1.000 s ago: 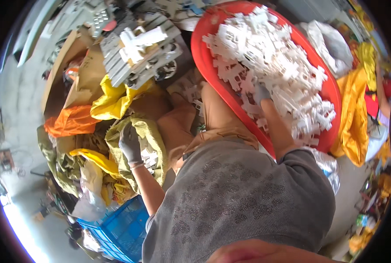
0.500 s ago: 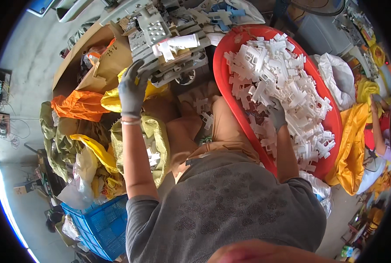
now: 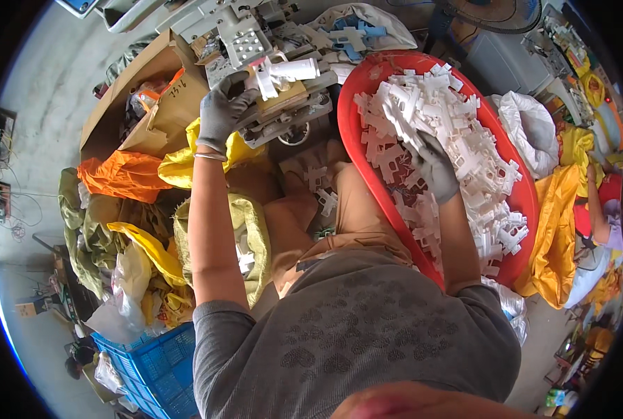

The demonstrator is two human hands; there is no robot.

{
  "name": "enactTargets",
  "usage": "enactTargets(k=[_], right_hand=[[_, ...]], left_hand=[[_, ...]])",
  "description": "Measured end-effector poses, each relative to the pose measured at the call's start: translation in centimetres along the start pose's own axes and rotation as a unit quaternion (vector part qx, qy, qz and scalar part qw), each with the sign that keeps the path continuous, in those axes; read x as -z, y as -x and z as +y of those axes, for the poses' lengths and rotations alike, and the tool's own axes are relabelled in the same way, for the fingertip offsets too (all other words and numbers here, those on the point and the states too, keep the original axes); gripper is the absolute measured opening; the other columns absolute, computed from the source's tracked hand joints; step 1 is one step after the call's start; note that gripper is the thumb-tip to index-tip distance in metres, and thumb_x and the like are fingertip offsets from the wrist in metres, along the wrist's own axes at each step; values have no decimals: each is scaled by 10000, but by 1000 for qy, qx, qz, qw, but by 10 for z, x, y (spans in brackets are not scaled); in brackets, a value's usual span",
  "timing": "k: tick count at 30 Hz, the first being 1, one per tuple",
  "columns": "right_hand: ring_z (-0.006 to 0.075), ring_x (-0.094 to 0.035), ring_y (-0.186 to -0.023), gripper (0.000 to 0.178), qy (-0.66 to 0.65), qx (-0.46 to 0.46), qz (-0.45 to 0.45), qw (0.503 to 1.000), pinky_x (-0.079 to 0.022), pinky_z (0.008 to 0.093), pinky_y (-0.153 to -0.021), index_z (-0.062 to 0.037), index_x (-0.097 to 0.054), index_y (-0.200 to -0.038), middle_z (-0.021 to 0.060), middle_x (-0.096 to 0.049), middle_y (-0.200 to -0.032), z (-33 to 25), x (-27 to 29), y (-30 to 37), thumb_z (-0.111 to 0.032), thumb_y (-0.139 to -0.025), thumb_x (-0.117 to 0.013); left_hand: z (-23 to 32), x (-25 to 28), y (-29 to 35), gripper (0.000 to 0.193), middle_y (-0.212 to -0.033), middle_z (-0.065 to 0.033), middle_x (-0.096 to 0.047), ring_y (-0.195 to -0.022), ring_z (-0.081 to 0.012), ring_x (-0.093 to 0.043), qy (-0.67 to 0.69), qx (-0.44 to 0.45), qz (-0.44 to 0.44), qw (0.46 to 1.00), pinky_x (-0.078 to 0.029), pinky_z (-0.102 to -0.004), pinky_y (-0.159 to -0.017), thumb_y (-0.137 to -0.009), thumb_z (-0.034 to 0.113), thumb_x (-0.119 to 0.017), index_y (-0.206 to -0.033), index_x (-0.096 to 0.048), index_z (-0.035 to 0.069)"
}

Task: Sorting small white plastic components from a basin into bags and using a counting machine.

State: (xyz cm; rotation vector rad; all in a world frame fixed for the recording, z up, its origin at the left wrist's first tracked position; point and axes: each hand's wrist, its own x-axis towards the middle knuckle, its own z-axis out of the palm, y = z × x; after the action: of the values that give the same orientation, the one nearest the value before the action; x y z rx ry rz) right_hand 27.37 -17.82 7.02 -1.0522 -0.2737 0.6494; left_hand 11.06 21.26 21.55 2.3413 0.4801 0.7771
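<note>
In a grey work glove, my left hand (image 3: 222, 115) is at the machine, its fingers apart and curved beside a white plastic toy-gun piece (image 3: 294, 70) lying on the fixture (image 3: 283, 101). Whether the fingertips touch that piece is hard to tell. My right hand (image 3: 438, 171), also gloved in grey, is over a red oval tub (image 3: 350, 115) heaped with white toy-gun parts (image 3: 458, 126). Its fingers are closed on one white toy-gun part (image 3: 397, 117), which points up and away from the hand.
A cardboard box (image 3: 175, 115) stands left of the machine, with orange (image 3: 119, 174) and yellow bags below it. An open woven sack (image 3: 255, 241) is beside my legs. A blue crate (image 3: 151, 370) sits lower left. A fan (image 3: 489, 14) and a co-worker's arm (image 3: 596, 202) are at right.
My left hand has moved right, closer to the white piece on the fixture. The right hand has risen from the heap with a white toy-gun part in its fingers.
</note>
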Motion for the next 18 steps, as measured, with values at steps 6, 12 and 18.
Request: enactTargets(k=[6, 12, 18], right_hand=[[94, -515, -865, 367, 89, 79, -116, 986, -439, 227, -764, -39, -456, -1279, 24, -536, -1033, -55, -101, -51, -79, -917, -502], [78, -539, -782, 364, 308, 155, -252, 904, -462, 207, -676, -96, -529, -1246, 23, -570, -972, -51, -182, -114, -46, -886, -521], [279, -583, -1064, 354, 529, 209, -251, 784, -425, 314, -948, -143, -592, -1207, 140, -596, -1181, -41, -200, -145, -122, -855, -560]], left_hand=[[-1, 16, 56, 360, -954, -113, -671, -863, -204, -658, -64, -13, 98, 993, -504, -302, -769, -756, 186, -731, -1069, -624, 45], [-26, 55, 170, 378, -1071, -100, -647, -953, -170, -626, 82, 146, 237, 957, -500, -284, -852, -810, 77, -678, -1163, -575, -11], [-32, 81, 261, 369, -1159, -92, -619, -1030, -171, -581, -61, 327, 257, 907, -445, -278, -910, -839, 150, -639, -1170, -582, -2]])
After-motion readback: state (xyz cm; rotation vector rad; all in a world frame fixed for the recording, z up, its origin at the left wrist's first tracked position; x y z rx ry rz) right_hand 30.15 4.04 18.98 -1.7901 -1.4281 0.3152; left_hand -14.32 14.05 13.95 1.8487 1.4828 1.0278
